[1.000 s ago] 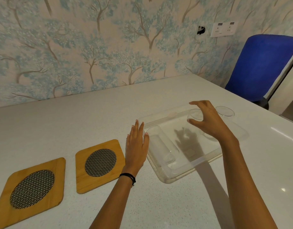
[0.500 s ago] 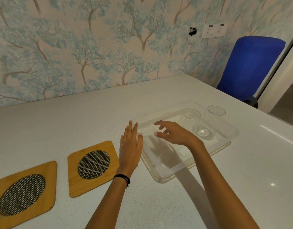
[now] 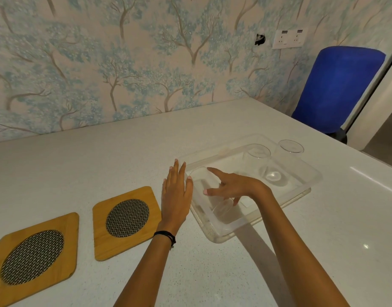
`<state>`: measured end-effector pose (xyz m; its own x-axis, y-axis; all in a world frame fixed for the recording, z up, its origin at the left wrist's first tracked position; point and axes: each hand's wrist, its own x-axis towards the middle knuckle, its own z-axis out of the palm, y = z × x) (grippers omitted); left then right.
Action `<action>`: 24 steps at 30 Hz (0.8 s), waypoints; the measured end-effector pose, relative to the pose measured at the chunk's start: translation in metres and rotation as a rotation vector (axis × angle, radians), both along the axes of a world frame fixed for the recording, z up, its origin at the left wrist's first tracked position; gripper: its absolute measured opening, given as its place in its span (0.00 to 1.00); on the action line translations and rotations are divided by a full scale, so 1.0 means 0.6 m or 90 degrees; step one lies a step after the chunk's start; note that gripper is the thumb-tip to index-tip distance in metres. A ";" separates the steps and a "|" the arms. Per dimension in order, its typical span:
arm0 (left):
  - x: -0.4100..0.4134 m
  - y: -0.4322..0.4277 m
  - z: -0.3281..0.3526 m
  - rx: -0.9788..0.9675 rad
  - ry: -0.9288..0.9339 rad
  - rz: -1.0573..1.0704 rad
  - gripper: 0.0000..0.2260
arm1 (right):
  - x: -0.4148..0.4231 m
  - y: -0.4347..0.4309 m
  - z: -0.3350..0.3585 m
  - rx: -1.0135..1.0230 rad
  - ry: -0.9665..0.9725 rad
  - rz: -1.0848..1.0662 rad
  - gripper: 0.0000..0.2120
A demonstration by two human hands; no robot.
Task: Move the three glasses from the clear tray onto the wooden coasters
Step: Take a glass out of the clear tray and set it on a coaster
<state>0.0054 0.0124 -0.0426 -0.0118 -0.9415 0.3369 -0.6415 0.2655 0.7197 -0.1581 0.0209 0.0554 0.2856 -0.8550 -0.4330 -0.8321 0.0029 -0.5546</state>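
Two wooden coasters left of clear tray; left hand flat, fingers spread, against its left edge; right hand loosely open over lying glass; two upright glasses at tray's far end.

Warm, dim light; wide-angle edge distortion

We were in a home, likely a kitchen or dining corner. Tree-pattern wallpaper ran behind a white speckled stone countertop. A double wall socket sat beside a rough hole in the wall, and a blue chair stood at the counter's end.
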 end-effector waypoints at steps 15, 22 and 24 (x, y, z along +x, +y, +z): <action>0.000 -0.002 -0.001 -0.002 0.000 0.001 0.21 | -0.002 0.004 0.001 0.082 -0.040 -0.040 0.49; 0.001 -0.001 -0.002 0.002 -0.003 0.002 0.21 | -0.007 -0.006 0.004 -0.092 0.014 -0.093 0.42; 0.001 -0.001 -0.001 0.003 -0.006 0.003 0.21 | -0.014 -0.007 0.008 -0.143 0.003 -0.123 0.38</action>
<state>0.0057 0.0117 -0.0433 -0.0100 -0.9429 0.3328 -0.6496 0.2592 0.7148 -0.1665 0.0165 0.0600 0.1064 -0.9678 -0.2279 -0.8303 0.0396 -0.5559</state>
